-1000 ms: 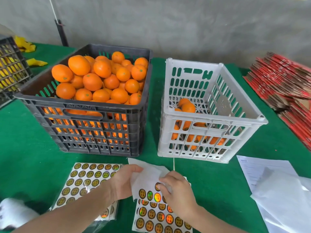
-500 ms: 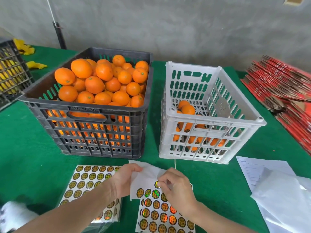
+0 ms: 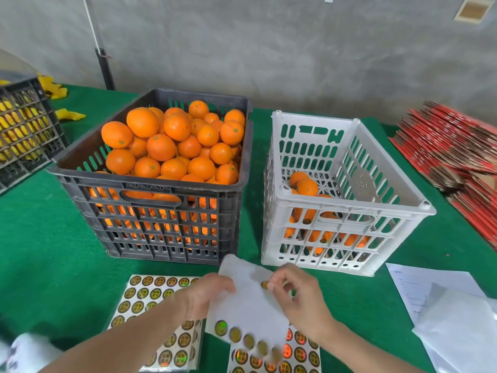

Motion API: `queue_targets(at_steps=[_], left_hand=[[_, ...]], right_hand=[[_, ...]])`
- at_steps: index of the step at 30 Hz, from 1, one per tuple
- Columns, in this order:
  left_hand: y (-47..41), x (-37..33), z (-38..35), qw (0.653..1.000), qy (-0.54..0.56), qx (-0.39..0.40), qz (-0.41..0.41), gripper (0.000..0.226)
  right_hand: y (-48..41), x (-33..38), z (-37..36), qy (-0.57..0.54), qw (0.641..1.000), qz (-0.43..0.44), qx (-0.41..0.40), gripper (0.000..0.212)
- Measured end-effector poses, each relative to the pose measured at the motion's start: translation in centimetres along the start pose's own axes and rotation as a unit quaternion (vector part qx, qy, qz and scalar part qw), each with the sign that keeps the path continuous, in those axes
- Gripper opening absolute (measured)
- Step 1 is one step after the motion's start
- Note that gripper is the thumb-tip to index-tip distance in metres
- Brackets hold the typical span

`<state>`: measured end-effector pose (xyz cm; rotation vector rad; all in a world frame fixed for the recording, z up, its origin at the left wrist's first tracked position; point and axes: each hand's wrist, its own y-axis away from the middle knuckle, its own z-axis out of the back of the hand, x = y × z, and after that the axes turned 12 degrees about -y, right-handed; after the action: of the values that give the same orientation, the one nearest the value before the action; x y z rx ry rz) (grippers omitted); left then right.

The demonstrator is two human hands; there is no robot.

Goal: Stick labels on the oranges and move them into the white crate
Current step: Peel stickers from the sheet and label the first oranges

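Observation:
A dark grey crate (image 3: 150,195) is heaped with oranges (image 3: 174,146). To its right a white crate (image 3: 347,211) holds several oranges (image 3: 306,187) at its bottom. In front, my left hand (image 3: 207,294) grips a partly used white label sheet (image 3: 247,305) lifted off the table. My right hand (image 3: 293,292) pinches a round gold label (image 3: 265,285) at the sheet's upper right edge. More label sheets lie flat below: one on the left (image 3: 150,294), another under my right wrist (image 3: 295,354).
Green cloth (image 3: 48,251) covers the table. A black crate with yellow items (image 3: 24,130) stands far left. Red flattened cartons (image 3: 451,152) are stacked at right. White papers and plastic (image 3: 443,310) lie near right. A grey wall runs behind.
My left hand has lifted the white sheet up off the table. My right hand has peeled one gold label free at its edge. The camera has tilted up slightly.

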<state>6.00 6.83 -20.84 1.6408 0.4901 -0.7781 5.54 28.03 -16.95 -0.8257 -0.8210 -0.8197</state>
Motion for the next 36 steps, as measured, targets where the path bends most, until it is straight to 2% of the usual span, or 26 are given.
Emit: queue_targets(at_steps=[3, 5, 7, 8, 11, 12, 14, 15, 17, 18, 20, 21, 22, 23, 25, 26, 27, 29, 30, 31, 34, 36], left_hand=[[0.4, 0.1, 0.6, 0.982, -0.180, -0.063, -0.017, 0.035], [0.9, -0.3, 0.7, 0.946, -0.294, -0.131, -0.044, 0.052], [2.4, -1.3, 0.6, 0.880, -0.410, -0.217, -0.100, 0.064], [3.5, -2.0, 0.6, 0.844, -0.442, -0.257, -0.162, 0.058], [7.8, -5.4, 1.0, 0.738, -0.447, -0.289, -0.414, 0.022], [9.3, -6.9, 1.3, 0.699, -0.444, -0.292, -0.479, 0.017], [11.4, -9.9, 2.7, 0.629, -0.428, -0.322, -0.563, 0.019], [12.0, -11.3, 3.6, 0.618, -0.411, -0.345, -0.575, 0.020], [12.0, -14.3, 6.2, 0.630, -0.376, -0.407, -0.545, 0.018], [11.4, -15.9, 7.9, 0.636, -0.376, -0.448, -0.504, 0.016], [9.4, -19.3, 11.6, 0.643, -0.450, -0.497, -0.370, 0.027], [8.5, -20.7, 13.5, 0.646, -0.514, -0.484, -0.291, 0.037], [7.5, -21.7, 15.0, 0.634, -0.585, -0.459, -0.211, 0.045], [6.5, -22.5, 16.3, 0.594, -0.645, -0.456, -0.151, 0.050], [4.8, -23.7, 18.7, 0.490, -0.707, -0.505, -0.075, 0.058], [4.2, -24.0, 19.7, 0.474, -0.695, -0.538, -0.052, 0.064], [3.7, -24.3, 20.5, 0.496, -0.663, -0.561, -0.029, 0.072], [3.0, -25.2, 22.0, 0.592, -0.573, -0.567, 0.004, 0.083], [2.8, -25.5, 22.7, 0.630, -0.543, -0.556, 0.008, 0.085], [2.5, -25.8, 23.1, 0.649, -0.529, -0.546, -0.002, 0.085], [2.7, -25.5, 23.5, 0.650, -0.532, -0.539, -0.065, 0.089], [3.1, -25.0, 22.9, 0.665, -0.504, -0.531, -0.146, 0.088]], right_hand=[[-2.7, 2.5, 1.2, -0.028, 1.000, 0.002, -0.004, 0.014], [-4.3, 4.1, 1.5, -0.036, 0.999, 0.015, 0.013, 0.012], [-5.8, 5.8, 1.5, -0.047, 0.998, 0.045, 0.010, 0.008], [-6.6, 6.8, 1.4, -0.057, 0.996, 0.068, 0.002, 0.006], [-9.8, 9.8, 0.7, -0.069, 0.984, 0.161, -0.020, 0.002], [-11.0, 10.6, 0.3, -0.061, 0.980, 0.189, -0.025, 0.003], [-13.6, 11.6, -0.7, -0.045, 0.976, 0.213, -0.028, 0.009], [-14.9, 11.9, -1.2, -0.042, 0.978, 0.201, -0.019, 0.014], [-17.6, 12.0, -2.3, -0.026, 0.987, 0.158, 0.017, 0.026], [-18.7, 12.0, -2.8, -0.006, 0.990, 0.137, 0.036, 0.033], [-20.5, 11.6, -3.8, 0.028, 0.991, 0.106, 0.071, 0.042], [-21.1, 11.3, -4.2, 0.038, 0.991, 0.092, 0.086, 0.046], [-21.4, 10.9, -4.5, 0.045, 0.991, 0.076, 0.098, 0.048], [-21.6, 10.5, -4.7, 0.048, 0.991, 0.057, 0.107, 0.051], [-21.8, 9.7, -4.9, 0.045, 0.993, 0.035, 0.106, 0.053], [-21.8, 9.5, -5.0, 0.043, 0.994, 0.031, 0.100, 0.053], [-21.7, 9.4, -5.1, 0.042, 0.994, 0.027, 0.096, 0.053], [-21.9, 9.3, -5.1, 0.038, 0.995, 0.019, 0.093, 0.054], [-22.0, 9.3, -5.2, 0.032, 0.995, 0.016, 0.092, 0.053], [-22.2, 9.3, -5.1, 0.026, 0.996, 0.013, 0.088, 0.052], [-22.3, 9.3, -4.8, -0.003, 0.998, 0.016, 0.065, 0.044], [-22.2, 9.4, -4.7, -0.021, 0.998, 0.015, 0.052, 0.037]])
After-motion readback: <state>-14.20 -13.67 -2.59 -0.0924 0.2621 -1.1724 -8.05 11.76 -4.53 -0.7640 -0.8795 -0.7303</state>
